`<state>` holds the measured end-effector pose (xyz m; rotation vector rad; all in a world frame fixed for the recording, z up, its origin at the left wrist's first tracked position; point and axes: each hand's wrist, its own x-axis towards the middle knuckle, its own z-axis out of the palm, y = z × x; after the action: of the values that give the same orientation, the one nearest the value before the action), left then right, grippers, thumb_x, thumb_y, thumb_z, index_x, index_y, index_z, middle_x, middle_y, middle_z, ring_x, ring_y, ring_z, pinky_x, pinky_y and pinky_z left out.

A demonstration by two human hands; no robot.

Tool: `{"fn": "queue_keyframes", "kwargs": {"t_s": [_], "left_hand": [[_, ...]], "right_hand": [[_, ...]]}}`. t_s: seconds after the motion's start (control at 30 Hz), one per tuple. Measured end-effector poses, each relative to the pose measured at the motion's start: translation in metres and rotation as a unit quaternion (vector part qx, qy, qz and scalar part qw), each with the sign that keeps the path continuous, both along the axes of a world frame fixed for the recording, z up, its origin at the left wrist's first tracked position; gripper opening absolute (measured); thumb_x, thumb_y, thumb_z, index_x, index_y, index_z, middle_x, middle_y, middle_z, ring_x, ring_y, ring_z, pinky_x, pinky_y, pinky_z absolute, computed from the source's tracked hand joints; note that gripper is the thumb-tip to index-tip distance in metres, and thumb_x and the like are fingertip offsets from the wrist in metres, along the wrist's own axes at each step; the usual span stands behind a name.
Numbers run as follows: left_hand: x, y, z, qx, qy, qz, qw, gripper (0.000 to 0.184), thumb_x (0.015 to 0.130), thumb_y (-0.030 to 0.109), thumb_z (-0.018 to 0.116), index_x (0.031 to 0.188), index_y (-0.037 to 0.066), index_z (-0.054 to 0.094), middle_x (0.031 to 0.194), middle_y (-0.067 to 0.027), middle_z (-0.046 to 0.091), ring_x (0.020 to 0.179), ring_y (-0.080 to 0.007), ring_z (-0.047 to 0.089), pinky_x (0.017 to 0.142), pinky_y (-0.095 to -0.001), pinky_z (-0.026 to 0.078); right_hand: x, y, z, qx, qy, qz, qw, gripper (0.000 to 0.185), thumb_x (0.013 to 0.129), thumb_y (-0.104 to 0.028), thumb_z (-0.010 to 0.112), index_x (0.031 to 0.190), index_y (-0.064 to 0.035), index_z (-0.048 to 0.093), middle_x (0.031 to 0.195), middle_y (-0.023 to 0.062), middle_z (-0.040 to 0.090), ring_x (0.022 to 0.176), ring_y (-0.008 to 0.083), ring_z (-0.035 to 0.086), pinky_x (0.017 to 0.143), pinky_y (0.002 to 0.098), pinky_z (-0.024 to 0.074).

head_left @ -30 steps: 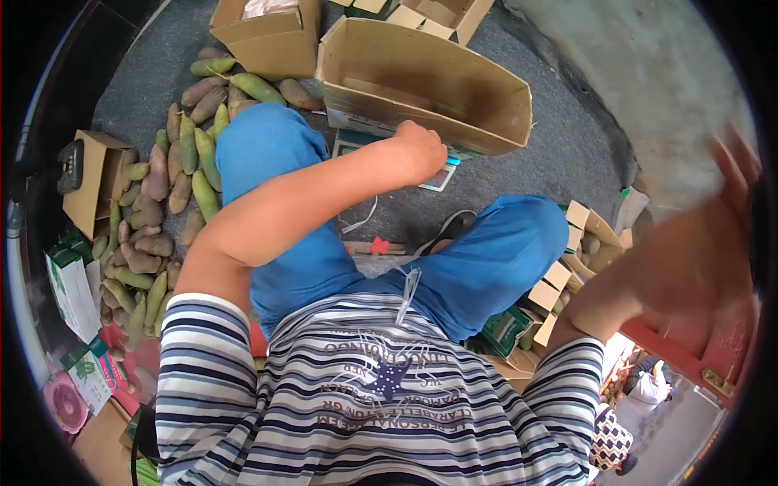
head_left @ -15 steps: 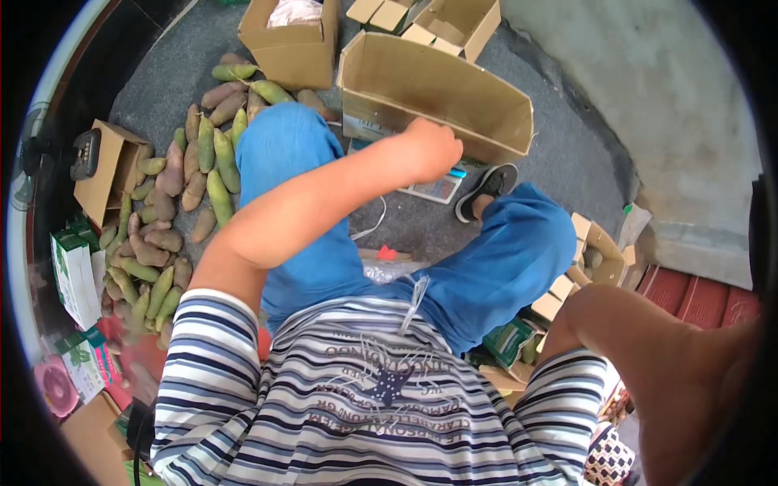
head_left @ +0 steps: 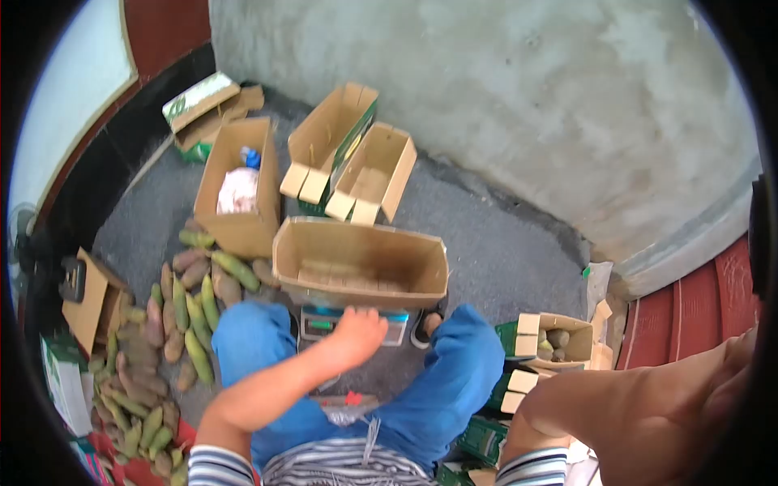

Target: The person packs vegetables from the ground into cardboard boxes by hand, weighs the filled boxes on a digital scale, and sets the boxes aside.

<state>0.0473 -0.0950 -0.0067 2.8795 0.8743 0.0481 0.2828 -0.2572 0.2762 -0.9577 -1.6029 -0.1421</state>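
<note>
My left hand is over the front panel of a digital scale, with its fingers curled in; their undersides are hidden. A lit green display shows on the panel's left part. Just beyond the hand, a long open cardboard box sits over the scale's platform, and I see nothing inside it. My right hand is raised close to the camera at the right edge, cut off and dark, so its fingers cannot be made out.
Green and reddish-brown long radishes lie piled on the left floor. A tall box holds a pinkish-white bag. Two open boxes stand beyond the scale. On the right, a box contains several roundish items. A grey wall rises behind.
The view has tilted up, showing more wall and boxes. My left hand has come from the cardboard box's near edge back onto the scale's panel. My right hand stays raised at the right edge.
</note>
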Motion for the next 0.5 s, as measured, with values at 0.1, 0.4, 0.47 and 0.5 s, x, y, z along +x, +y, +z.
{"fn": "queue_keyframes", "kwargs": {"t_s": [0.1, 0.4, 0.47, 0.5], "left_hand": [[0.002, -0.001, 0.009, -0.021, 0.012, -0.005, 1.000, 0.016, 0.077, 0.016, 0.054, 0.090, 0.006, 0.057, 0.088, -0.0126, 0.058, 0.083, -0.0288, 0.060, 0.068, -0.0426, 0.045], [0.009, -0.005, 0.019, 0.002, 0.020, -0.014, 1.000, 0.019, 0.077, 0.019, 0.057, 0.092, 0.007, 0.058, 0.089, -0.0118, 0.058, 0.083, -0.0272, 0.060, 0.069, -0.0405, 0.044], [0.006, -0.007, 0.022, 0.015, -0.013, -0.023, 1.000, 0.019, 0.077, 0.021, 0.059, 0.089, 0.007, 0.057, 0.086, -0.0110, 0.057, 0.081, -0.0267, 0.059, 0.066, -0.0398, 0.044], [0.007, -0.009, 0.025, 0.020, -0.031, -0.022, 0.999, 0.019, 0.076, 0.022, 0.061, 0.088, 0.008, 0.057, 0.084, -0.0106, 0.056, 0.079, -0.0265, 0.059, 0.065, -0.0394, 0.043]], "right_hand": [[0.006, -0.001, 0.000, 0.014, 0.010, -0.008, 1.000, 0.024, 0.085, -0.017, 0.058, 0.108, -0.0088, 0.058, 0.093, 0.0044, 0.058, 0.084, 0.0174, 0.056, 0.075, 0.0305, 0.0431], [0.015, -0.003, -0.011, 0.011, -0.005, -0.011, 1.000, 0.023, 0.086, -0.018, 0.058, 0.108, -0.0101, 0.057, 0.089, 0.0031, 0.056, 0.080, 0.0166, 0.055, 0.071, 0.0302, 0.0426], [0.013, -0.003, -0.016, 0.006, -0.010, -0.006, 1.000, 0.023, 0.086, -0.018, 0.057, 0.107, -0.0104, 0.057, 0.088, 0.0028, 0.056, 0.079, 0.0165, 0.055, 0.071, 0.0301, 0.0425], [0.011, -0.003, -0.018, 0.003, -0.012, 0.000, 1.000, 0.023, 0.086, -0.018, 0.057, 0.107, -0.0105, 0.057, 0.088, 0.0026, 0.056, 0.079, 0.0164, 0.055, 0.070, 0.0300, 0.0424]]}}
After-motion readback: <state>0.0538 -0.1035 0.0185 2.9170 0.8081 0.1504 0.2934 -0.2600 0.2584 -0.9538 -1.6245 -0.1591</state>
